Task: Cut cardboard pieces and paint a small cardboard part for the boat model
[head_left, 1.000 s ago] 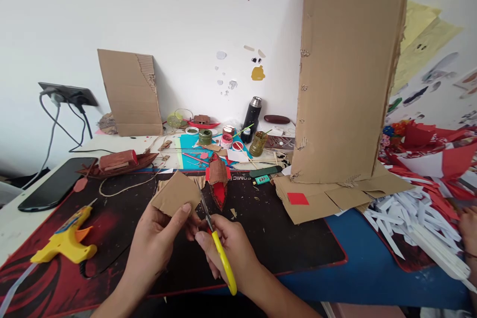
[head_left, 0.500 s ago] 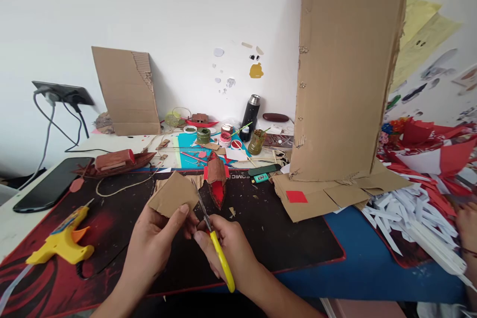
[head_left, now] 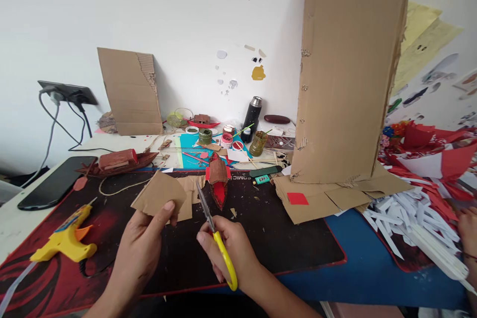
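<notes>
My left hand [head_left: 143, 238] pinches a small piece of cardboard [head_left: 159, 193] between thumb and fingers, tilted above the dark mat. In my right hand [head_left: 233, 248] is a pair of scissors [head_left: 220, 246] with yellow handles, its blades together and pointing away from me. The blades stand apart from the cardboard. Behind the held piece, more cut cardboard [head_left: 194, 190] lies on the mat. Just past the scissor tips sits a small model boat [head_left: 219, 179] with a brown canopy and red inside.
A yellow glue gun [head_left: 67, 238] and a phone [head_left: 52, 183] lie at left, beside another model boat [head_left: 122, 160]. Paint jars [head_left: 204, 136] and a black flask [head_left: 253, 112] stand behind. A tall cardboard sheet [head_left: 352, 74] rises at right, near white paper strips [head_left: 413, 213] and another person's hand [head_left: 467, 228].
My left hand has moved left with the cardboard, away from the scissors. The scissors stay in my right hand, nearly in place. The view has shifted slightly.
</notes>
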{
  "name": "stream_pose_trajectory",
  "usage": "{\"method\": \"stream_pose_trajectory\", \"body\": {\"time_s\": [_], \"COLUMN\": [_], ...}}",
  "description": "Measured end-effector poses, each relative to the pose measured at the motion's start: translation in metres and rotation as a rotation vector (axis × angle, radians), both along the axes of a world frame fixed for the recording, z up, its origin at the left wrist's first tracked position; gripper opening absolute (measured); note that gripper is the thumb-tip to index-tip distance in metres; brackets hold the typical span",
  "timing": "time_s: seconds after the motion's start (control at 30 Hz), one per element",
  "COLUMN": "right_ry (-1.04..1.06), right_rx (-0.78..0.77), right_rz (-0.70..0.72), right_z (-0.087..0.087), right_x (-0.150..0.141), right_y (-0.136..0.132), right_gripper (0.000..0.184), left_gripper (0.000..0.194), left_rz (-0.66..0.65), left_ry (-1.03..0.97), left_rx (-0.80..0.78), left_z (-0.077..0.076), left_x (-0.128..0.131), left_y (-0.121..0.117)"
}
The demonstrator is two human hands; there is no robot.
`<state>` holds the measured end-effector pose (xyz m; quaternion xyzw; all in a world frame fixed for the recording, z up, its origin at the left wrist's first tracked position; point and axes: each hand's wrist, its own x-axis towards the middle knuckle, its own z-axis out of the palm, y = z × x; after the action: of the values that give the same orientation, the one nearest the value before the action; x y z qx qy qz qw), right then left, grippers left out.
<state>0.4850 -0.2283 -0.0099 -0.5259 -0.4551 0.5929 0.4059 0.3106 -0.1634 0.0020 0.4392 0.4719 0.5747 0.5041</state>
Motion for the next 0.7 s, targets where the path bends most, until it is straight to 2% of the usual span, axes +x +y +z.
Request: {"method": "stream_pose_trajectory", "body": {"time_s": [0.13,0.33,0.5,0.7], "right_ry": [0.100,0.132,0.171,0.286], "right_rx": [0.032,0.066,-0.002,0.041], "right_rz": [-0.028,-0.013,0.073,0.095], "right_z": [0.005,0.007,0.003,-0.007], "right_x": [0.004,0.006,0.006,0.006], "right_y": [0.002,0.005,0.002,0.000], "right_gripper": [0.064,0.071,0.090,0.092], "left_gripper": [0.051,0.062,0.063,0.055], "left_rz": [-0.036,-0.153,-0.154,-0.188], "left_ry": [-0.119,-0.119,-0.135,-0.149], "left_rx": [-0.092,-0.217,-0.218,-0.198], "left_z": [0.008,0.018,0.022,0.015], "left_x": [-0.002,0.003,0.004,-0.002], "left_y": [0.003,-0.001,-0.001,0.001]}}
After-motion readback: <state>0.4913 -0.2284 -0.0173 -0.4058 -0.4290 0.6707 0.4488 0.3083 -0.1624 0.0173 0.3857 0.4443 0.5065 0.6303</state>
